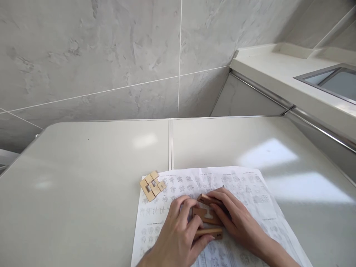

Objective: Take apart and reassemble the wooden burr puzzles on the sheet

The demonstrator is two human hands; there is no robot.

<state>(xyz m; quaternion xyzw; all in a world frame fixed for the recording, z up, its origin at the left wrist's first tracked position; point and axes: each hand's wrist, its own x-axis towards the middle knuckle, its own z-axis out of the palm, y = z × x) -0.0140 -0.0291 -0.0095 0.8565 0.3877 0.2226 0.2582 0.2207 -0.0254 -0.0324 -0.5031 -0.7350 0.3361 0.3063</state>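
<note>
Both my hands rest on a printed instruction sheet (pixel 250 185) on a pale table. My left hand (pixel 178 233) curls its fingers around notched wooden puzzle bars (pixel 207 217), thumb under the lowest bar. My right hand (pixel 236 218) pinches the same cluster of bars from the right, fingers over the top piece. A small assembled group of light wooden blocks (pixel 152 185) lies on the sheet's upper left corner, apart from both hands.
The table (pixel 83 178) has a seam down its middle and rounded corners. A grey tiled wall stands behind it. At the right runs a white counter (pixel 278 70) with an inset sink (pixel 333 79) and a metal rail.
</note>
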